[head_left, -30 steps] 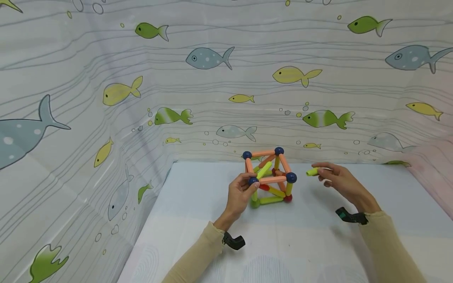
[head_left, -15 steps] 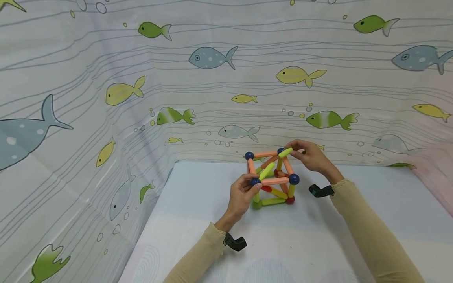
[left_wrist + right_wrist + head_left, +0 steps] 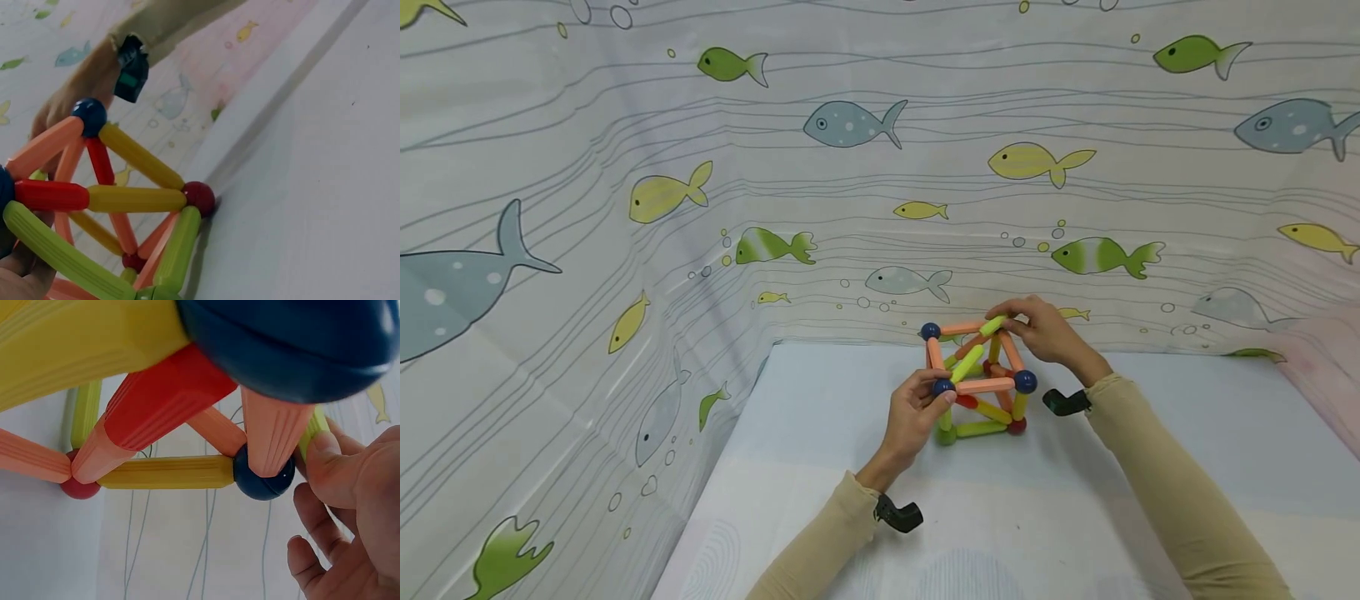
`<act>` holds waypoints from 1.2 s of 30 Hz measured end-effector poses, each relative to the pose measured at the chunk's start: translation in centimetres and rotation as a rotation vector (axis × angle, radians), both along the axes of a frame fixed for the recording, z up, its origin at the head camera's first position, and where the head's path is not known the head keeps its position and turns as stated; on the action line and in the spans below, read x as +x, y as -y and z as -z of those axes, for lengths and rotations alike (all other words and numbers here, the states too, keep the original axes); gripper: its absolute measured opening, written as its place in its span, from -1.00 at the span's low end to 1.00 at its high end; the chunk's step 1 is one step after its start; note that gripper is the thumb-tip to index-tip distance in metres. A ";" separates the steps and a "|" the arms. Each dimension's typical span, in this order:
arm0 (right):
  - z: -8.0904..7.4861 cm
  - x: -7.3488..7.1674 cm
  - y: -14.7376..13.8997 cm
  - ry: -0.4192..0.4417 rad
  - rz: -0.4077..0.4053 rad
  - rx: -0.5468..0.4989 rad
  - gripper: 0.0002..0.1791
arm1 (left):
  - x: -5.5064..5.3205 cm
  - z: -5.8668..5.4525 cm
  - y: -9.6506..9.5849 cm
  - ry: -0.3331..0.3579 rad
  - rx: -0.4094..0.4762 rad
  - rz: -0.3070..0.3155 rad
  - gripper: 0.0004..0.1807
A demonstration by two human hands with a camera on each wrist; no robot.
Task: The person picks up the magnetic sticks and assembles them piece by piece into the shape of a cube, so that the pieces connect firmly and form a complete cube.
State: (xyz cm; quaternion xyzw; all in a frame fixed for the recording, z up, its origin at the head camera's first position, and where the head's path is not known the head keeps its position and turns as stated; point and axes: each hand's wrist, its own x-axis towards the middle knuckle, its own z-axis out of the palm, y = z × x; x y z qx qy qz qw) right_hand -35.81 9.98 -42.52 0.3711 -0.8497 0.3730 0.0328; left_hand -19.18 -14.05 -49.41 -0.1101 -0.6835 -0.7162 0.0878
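Observation:
A cube-like frame of magnetic sticks and balls stands on the table, with an orange stick [image 3: 985, 385] along its top front edge. My left hand [image 3: 904, 421] grips the blue ball [image 3: 943, 387] at the top front left corner. From that ball a yellow-green stick [image 3: 967, 363] slants up and inward. My right hand [image 3: 1041, 333] pinches another yellow-green stick [image 3: 993, 326] at the top back right corner. In the right wrist view, this stick [image 3: 312, 430] is beside the back blue ball [image 3: 265, 475], partly hidden behind an orange stick; whether they touch I cannot tell.
Red balls [image 3: 1017, 426] and a green ball [image 3: 946, 436] form lower corners of the frame on the pale table [image 3: 820, 433]. Behind the table hangs a fish-patterned sheet [image 3: 850, 200], close to the frame's back side.
My right hand has moved left with its yellow-green stick, from beside the frame to the top back right corner. My left hand keeps its hold on the front blue ball.

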 end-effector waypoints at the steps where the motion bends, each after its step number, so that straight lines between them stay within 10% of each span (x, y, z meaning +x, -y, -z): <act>1: 0.0 0.0 0.0 -0.006 -0.009 -0.002 -0.75 | 0.0 0.0 0.0 0.003 0.005 0.003 -0.64; 36: -0.9 -0.7 -0.1 0.143 -0.137 0.107 -0.76 | 0.0 -0.1 -0.4 -0.014 0.036 -0.006 -0.64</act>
